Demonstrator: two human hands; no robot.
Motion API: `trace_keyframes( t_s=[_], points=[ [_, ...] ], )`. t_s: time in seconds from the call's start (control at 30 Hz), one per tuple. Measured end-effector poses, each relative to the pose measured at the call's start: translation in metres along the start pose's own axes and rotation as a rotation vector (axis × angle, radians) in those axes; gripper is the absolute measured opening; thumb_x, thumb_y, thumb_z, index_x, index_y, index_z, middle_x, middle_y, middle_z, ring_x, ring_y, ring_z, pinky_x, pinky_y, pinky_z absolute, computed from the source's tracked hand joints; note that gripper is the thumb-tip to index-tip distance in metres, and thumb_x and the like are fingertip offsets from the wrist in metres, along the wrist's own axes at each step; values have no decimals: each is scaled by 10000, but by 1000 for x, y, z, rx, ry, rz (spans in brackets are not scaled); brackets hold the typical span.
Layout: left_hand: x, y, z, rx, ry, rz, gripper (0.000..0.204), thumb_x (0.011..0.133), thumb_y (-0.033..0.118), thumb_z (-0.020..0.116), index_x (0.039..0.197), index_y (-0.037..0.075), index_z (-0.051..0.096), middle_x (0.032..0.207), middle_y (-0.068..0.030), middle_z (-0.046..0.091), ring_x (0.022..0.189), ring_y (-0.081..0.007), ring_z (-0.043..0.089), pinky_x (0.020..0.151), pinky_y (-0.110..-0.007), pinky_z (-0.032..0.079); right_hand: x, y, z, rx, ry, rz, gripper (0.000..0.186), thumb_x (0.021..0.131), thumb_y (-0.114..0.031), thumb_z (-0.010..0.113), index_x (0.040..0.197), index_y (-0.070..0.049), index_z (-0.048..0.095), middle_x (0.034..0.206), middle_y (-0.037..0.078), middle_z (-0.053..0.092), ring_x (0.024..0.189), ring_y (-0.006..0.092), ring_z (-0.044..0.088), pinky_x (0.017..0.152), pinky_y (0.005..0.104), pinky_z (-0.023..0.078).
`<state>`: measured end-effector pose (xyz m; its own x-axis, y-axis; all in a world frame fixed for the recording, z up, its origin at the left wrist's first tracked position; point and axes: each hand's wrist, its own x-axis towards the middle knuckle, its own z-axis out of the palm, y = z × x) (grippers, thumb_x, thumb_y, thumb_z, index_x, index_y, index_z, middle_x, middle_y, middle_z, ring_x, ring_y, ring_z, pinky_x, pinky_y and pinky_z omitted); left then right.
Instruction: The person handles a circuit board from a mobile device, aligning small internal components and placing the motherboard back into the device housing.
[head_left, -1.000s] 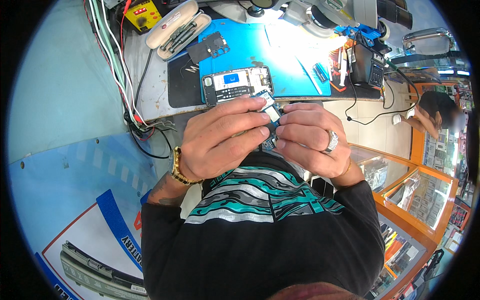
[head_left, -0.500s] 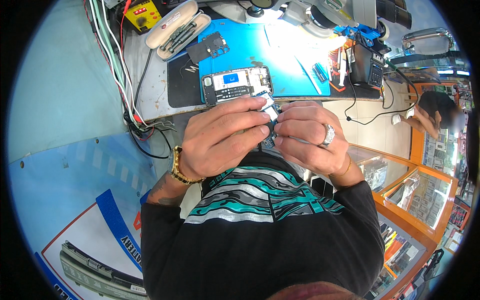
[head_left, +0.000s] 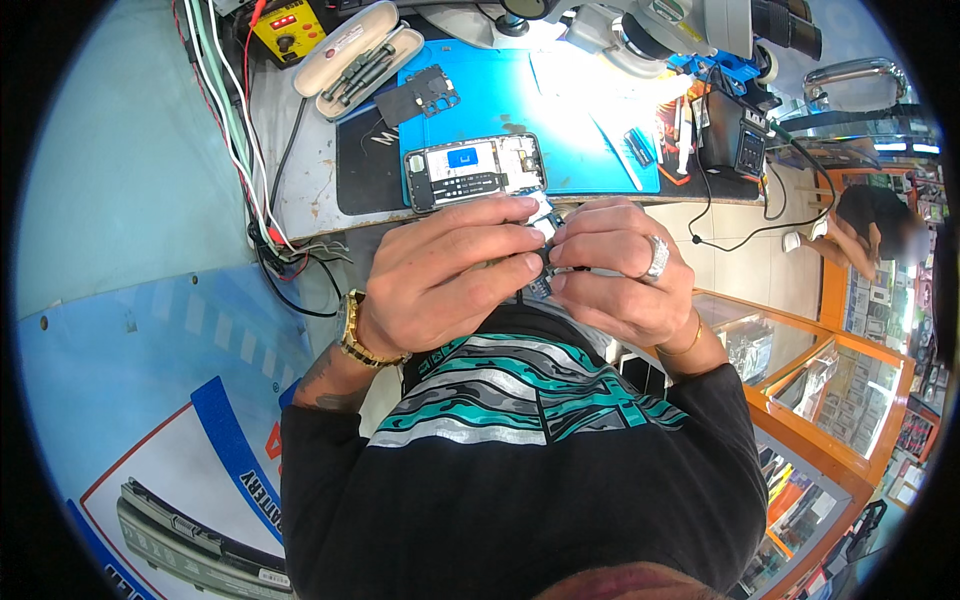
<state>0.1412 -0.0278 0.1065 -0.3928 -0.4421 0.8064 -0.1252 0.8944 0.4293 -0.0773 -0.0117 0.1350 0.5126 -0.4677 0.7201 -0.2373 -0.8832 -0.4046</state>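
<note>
Small blue circuit board (head_left: 547, 222) was held off the near edge of the worktop (head_left: 305, 182), by the near right corner of the opened phone body (head_left: 470, 172). Left hand (head_left: 445, 262) was grasping its left side, fingertips lined up along it; right hand (head_left: 625, 265) was pinching the right side with fingers and thumb. Exact contact points were hidden behind the fingertips, and it couldn't be told whether the board's far end touched the phone.

Doing it well, as a judgement: the left hand should have been the steady clamp, the right one the fine mover. Light pressure on the edges, off the small parts; no twist or flex, since a thin board would likely crack joints. With a drop below, holding it over the blue mat (head_left: 590, 178) would have been safer.

Versus a second earlier: right hand had shifted slightly far and left, closing in on the left hand, its ring (head_left: 655, 258) following. Left hand had hardly moved. The board still sat between the two hands; phone and mat were in the same place.
</note>
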Motion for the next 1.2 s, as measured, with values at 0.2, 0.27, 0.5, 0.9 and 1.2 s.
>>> trace_keyframes(
  t_s=[0.2, 0.27, 0.5, 0.9, 1.2],
  points=[
    [-1, -1, 1, 3, -1, 13, 276, 673, -20, 760, 941, 15, 708, 991, -118, 711, 991, -321, 712, 786, -361, 616, 0, -2, 0, 2, 8, 12, 285, 612, -37, 794, 868, -19, 669, 900, 84, 648, 825, 263, 657, 674, 355, 543],
    [-1, -1, 0, 10, -8, 15, 281, 670, -20, 758, 944, 14, 708, 990, -121, 711, 991, -324, 711, 787, -362, 616, 0, -3, -1, 1, -4, 16, 281, 616, -36, 791, 868, -15, 668, 906, 91, 653, 833, 268, 660, 684, 360, 549],
    [-1, -1, 0, 46, -6, 18, 290, 665, -21, 750, 951, 6, 713, 979, -129, 709, 975, -328, 714, 775, -366, 616, 1, -3, -2, -59, -32, -2, 278, 627, -36, 770, 881, 3, 664, 934, 116, 670, 861, 293, 674, 716, 372, 573],
    [-3, 2, 3, 39, 5, -10, 271, 673, -42, 766, 935, 5, 715, 948, -128, 717, 937, -321, 727, 743, -360, 616, -4, 3, 0, 11, -59, 19, 275, 650, -93, 764, 893, -15, 660, 966, 111, 661, 898, 301, 648, 722, 378, 533],
    [-7, -1, 6, 51, 31, 9, 280, 660, -37, 745, 936, -1, 717, 950, -128, 712, 940, -320, 725, 753, -368, 622, -6, 4, 3, 13, -51, 52, 257, 673, -112, 762, 899, -33, 669, 986, 90, 665, 942, 289, 622, 797, 413, 499]
  ],
)
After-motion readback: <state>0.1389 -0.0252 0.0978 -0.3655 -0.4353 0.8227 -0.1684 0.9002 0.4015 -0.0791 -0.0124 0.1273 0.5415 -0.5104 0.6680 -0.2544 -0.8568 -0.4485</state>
